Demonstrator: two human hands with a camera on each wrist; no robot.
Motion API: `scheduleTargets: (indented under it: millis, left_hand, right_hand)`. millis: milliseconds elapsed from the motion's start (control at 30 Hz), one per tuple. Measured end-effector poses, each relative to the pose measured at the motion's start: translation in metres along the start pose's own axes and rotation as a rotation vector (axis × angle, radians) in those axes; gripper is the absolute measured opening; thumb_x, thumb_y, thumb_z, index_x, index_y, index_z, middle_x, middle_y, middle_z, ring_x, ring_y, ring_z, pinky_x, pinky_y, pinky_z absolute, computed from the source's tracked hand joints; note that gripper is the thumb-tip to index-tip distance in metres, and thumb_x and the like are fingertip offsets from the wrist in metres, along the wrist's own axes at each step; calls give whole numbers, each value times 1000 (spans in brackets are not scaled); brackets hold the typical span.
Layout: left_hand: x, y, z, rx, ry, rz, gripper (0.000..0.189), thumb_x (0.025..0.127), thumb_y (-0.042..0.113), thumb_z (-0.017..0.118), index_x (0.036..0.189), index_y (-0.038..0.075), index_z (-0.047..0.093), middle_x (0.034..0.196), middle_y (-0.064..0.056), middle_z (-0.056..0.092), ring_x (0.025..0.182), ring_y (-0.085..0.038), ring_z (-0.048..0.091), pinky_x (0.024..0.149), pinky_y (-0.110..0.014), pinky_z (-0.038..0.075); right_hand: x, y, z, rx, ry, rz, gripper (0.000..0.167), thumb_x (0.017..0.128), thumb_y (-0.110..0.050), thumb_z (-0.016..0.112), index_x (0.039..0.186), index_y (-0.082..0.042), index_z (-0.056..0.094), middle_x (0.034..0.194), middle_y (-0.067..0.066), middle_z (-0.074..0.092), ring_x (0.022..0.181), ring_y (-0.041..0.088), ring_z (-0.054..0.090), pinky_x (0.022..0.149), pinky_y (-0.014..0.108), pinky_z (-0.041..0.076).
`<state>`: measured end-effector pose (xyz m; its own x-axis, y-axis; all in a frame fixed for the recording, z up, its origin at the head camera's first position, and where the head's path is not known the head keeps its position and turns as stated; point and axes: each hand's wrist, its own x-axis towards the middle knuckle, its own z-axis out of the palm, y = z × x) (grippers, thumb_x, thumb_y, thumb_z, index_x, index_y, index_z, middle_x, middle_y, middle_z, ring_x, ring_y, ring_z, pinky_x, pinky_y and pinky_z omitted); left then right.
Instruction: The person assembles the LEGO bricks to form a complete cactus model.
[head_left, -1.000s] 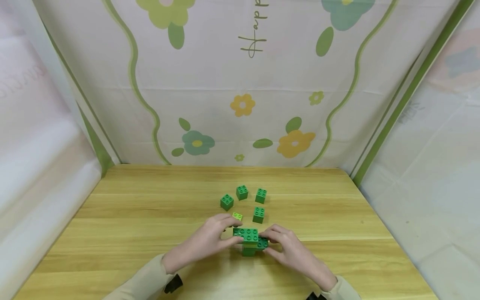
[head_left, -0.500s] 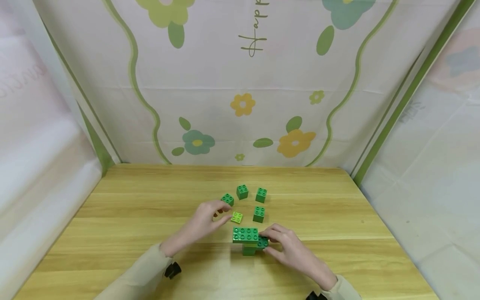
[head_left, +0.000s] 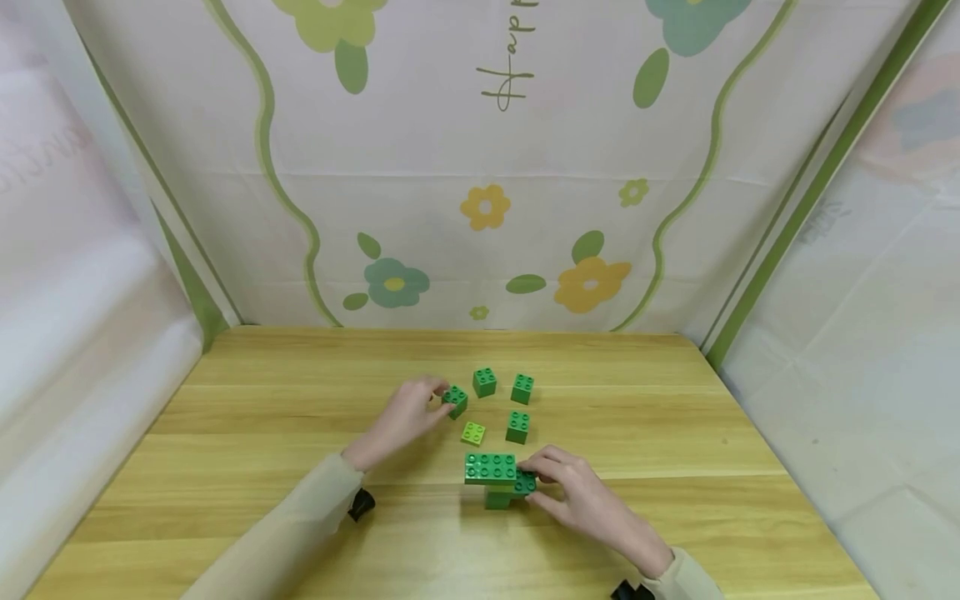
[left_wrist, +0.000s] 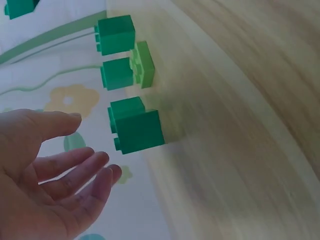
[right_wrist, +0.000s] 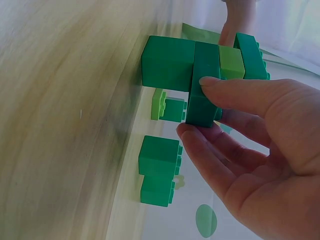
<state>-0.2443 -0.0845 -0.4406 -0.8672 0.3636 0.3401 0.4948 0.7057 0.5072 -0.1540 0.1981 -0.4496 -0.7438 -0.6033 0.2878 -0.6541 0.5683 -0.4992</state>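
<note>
My right hand (head_left: 573, 496) pinches the right end of a toy-brick build (head_left: 490, 469). In the right wrist view, thumb and fingers grip its flat dark green brick (right_wrist: 202, 107), which joins a green block (right_wrist: 167, 61), a lime piece (right_wrist: 231, 62) and a green top brick (right_wrist: 251, 57). My left hand (head_left: 405, 414) reaches to a small green brick (head_left: 455, 402) at the left of the loose ones. The left wrist view shows this left hand (left_wrist: 60, 175) with thumb and fingers spread, just short of the nearest green brick (left_wrist: 140, 132).
Further loose green bricks stand at the back (head_left: 484, 382), back right (head_left: 522, 388) and just beyond the build (head_left: 517, 427). A flat lime brick (head_left: 473, 433) lies among them on the wooden table (head_left: 300, 375). A floral cloth wall (head_left: 420, 142) rises behind.
My left hand has let go of the build's left side and moved away, past the lime brick, to the leftmost green brick. The right hand keeps its hold in place.
</note>
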Motion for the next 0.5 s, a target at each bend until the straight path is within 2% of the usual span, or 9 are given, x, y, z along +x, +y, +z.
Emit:
scheduleTargets:
  millis: [233, 333, 500]
  left_hand:
    - [7, -7, 7, 29, -35, -70, 36, 84, 13, 79, 112, -7, 68, 108, -22, 71, 99, -33, 69, 85, -41, 61]
    - [10, -8, 10, 25, -43, -84, 36, 83, 13, 80, 110, -7, 68, 107, -22, 71, 95, -31, 70, 82, -38, 61]
    - [12, -8, 15, 56, -64, -98, 34, 81, 16, 82, 104, -5, 68, 98, -18, 71, 79, -20, 65, 71, -31, 60]
  right_hand:
    - [0, 1, 0, -6, 14, -18, 39, 80, -5, 78, 118, -2, 67, 109, 8, 69, 94, 15, 68, 79, 25, 61]
    - [0, 0, -1, -6, 11, -9, 39, 80, -5, 78, 118, -3, 67, 110, 8, 69, 95, 16, 68, 80, 25, 61]
    - [0, 0, -1, -6, 4, -3, 39, 81, -5, 77, 119, -3, 67, 111, 7, 69, 96, 17, 69, 80, 25, 61]
